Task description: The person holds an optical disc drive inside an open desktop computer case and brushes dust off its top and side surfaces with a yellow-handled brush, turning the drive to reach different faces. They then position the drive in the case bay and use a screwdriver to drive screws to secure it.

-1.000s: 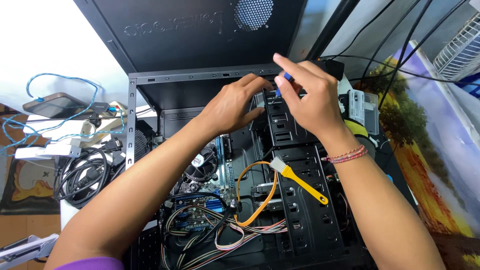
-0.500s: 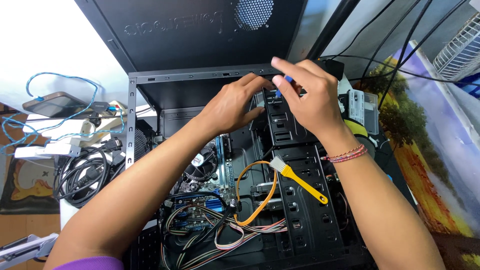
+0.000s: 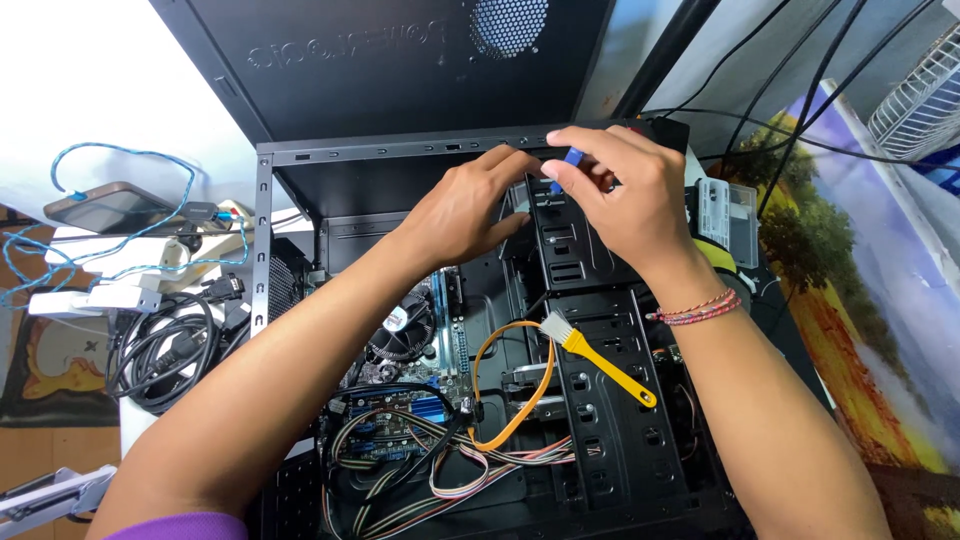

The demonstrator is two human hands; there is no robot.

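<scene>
Fingers of right hand [image 3: 625, 195] pinch blue-handled tool [image 3: 568, 163], pointing down-left; left hand [image 3: 465, 205] curled.

I see a small blue-handled tool [image 3: 571, 160] pinched in my right hand's fingertips, tilted down toward the top of the black drive cage [image 3: 570, 240] inside the open computer case [image 3: 300, 155]. Only its blue end shows (the tip is hidden). The cage stands upright, slotted and perforated.

Open computer case [image 3: 300, 160] lies on the bench, motherboard [image 3: 400, 380] inside at left, drive cage [image 3: 600, 400] at right with a brush [image 3: 600, 355] on it, cable coil [image 3: 165, 345] outside, left of case.
</scene>
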